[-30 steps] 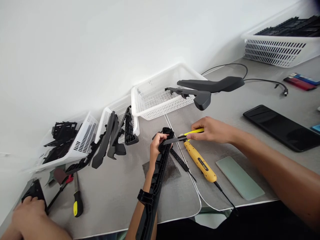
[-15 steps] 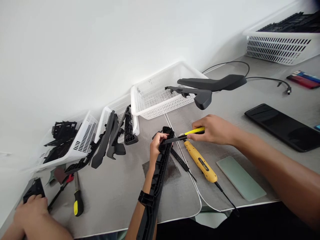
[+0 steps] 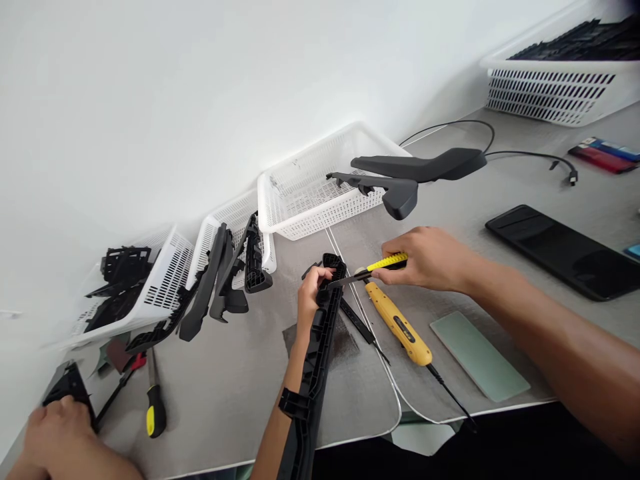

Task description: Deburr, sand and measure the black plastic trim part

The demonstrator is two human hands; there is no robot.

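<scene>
My left hand (image 3: 310,291) is closed around the upper end of a long black plastic trim piece (image 3: 320,353), which slants down toward me with its ribbed inner side showing. In my right hand (image 3: 425,257) is a yellow and black utility knife (image 3: 387,263). Its blade lies across the trim piece close to my left fingertips. Just under the knife, a yellow corded hand tool (image 3: 397,322) rests on the table, beside a thin black strip (image 3: 357,321). A dark patch (image 3: 345,343) on the tabletop is partly covered by the trim piece.
White baskets (image 3: 300,227) line the wall, with dark trim parts (image 3: 420,165) leaning across them. A phone (image 3: 565,250) and a pale green plate (image 3: 480,357) lie at right. At left, another person's hands (image 3: 60,427) hold a black part near a screwdriver (image 3: 156,407).
The knife and both my hands stay almost in place against the trim piece. The whole view has shifted slightly. The other person's hands have moved little.
</scene>
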